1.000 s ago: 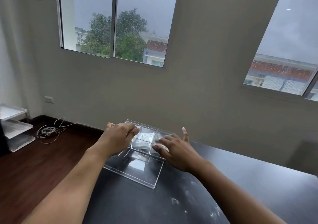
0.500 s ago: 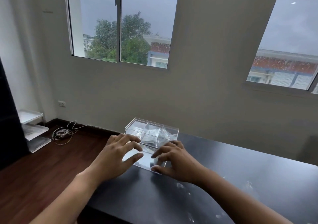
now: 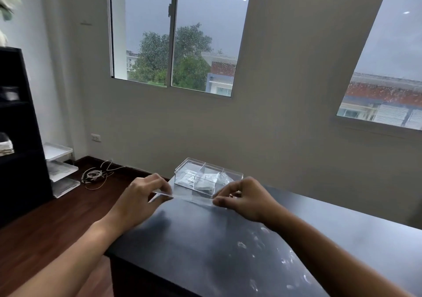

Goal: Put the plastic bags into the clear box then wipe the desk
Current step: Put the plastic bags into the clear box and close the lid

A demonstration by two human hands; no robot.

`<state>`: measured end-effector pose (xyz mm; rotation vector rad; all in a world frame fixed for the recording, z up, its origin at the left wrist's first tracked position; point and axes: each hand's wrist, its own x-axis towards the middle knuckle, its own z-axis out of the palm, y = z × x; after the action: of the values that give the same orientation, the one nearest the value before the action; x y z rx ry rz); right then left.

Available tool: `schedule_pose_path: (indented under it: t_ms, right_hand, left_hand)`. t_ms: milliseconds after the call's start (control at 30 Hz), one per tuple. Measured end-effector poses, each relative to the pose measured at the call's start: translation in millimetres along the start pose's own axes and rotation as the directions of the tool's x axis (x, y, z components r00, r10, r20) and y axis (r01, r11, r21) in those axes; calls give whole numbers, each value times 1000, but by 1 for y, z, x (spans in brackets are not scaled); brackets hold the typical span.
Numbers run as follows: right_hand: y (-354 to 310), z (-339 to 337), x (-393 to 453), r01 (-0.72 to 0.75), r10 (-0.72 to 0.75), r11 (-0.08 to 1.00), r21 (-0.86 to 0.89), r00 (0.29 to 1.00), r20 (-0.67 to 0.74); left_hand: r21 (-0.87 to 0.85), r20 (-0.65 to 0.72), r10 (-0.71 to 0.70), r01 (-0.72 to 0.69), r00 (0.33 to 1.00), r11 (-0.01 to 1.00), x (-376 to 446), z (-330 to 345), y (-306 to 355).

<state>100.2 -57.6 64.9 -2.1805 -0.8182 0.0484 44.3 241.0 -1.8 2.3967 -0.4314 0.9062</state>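
Both hands level | left hand (image 3: 137, 199), right hand (image 3: 249, 199) fingers pinch clear lid (image 3: 189, 199) ends | above desk (image 3: 228, 251)

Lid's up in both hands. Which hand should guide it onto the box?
Right, probably. The right hand pinches the lid directly in front of the clear box; the left hand holds the end past the desk edge.

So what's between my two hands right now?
In the head view, a clear lid spans the gap, pinched at one end by the left hand and at the other by the right hand, just in front of the clear box.
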Motion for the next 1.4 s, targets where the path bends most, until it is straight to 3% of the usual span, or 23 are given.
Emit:
schedule_pose_path:
  t_ms: [67,167,267,400,467,567,633,700,833,933,1233,1400]
  right_hand:
    - [-1,-8,2,28,-50,991,-127,984,-172]
    - [-7,-14,1,172,-320,894,-413,890,-324]
    - [-9,-14,3,225,-465,731,-645,855,-229]
    - [0,-12,10,119,-458,556,-823,870,-184]
    - [11,-12,19,100,-444,565,-819,873,-200]
    - [29,-16,35,116,-348,737,-666,909,-228]
    - [41,-25,48,118,-232,858,-499,957,-172]
    - [54,-33,62,103,-154,901,-420,984,-89]
    - [76,-40,81,39,-43,930,-365,999,-3]
    - [82,-37,87,11,6,931,-364,999,45]
    - [76,-23,103,-61,92,944,-325,992,81]
    - [78,-15,99,-82,110,939,-334,992,66]
  left_hand:
    - [-141,-92,-74,60,993,988,9,-6,8]
    - [-317,-175,-213,149,961,936,30,-7,27]
    - [-581,-166,-356,201,920,789,52,-4,44]
    - [-763,-174,-443,164,880,626,78,1,54]
    - [-799,-192,-481,148,855,582,90,11,54]
    - [-793,-236,-569,182,788,581,108,33,39]
    - [-771,-242,-605,229,759,595,116,48,22]
    - [-705,-242,-586,275,773,654,118,63,7]
    - [-465,-176,-471,349,864,814,111,87,-13]
    - [-298,-195,-421,355,886,886,106,97,-24]
    - [-300,-153,-544,486,825,821,103,104,-38]
    - [-300,-122,-542,490,831,818,100,102,-39]
